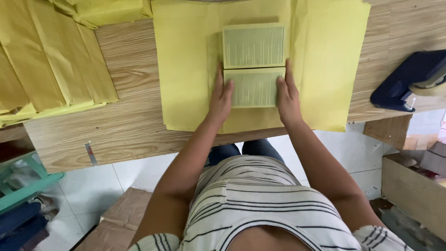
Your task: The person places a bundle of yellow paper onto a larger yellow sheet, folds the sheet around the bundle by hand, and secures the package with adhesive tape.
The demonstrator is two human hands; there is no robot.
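Both hands flat against the near pale-yellow printed paper block (253, 87), left hand (221, 98) on its left edge, right hand (288, 96) on its right edge, fingers stretched out straight and pressing, not curled around anything. Sitting on a big yellow wrapping sheet (186, 69) on the wooden worktop (130, 121), touching a second matching block (253, 45) just beyond it. Best to squeeze evenly from both sides and keep the two blocks flush (edges look lined up already). Dark blue tape dispenser (409, 79) well off right, folded yellow sheets (46, 60) far left.
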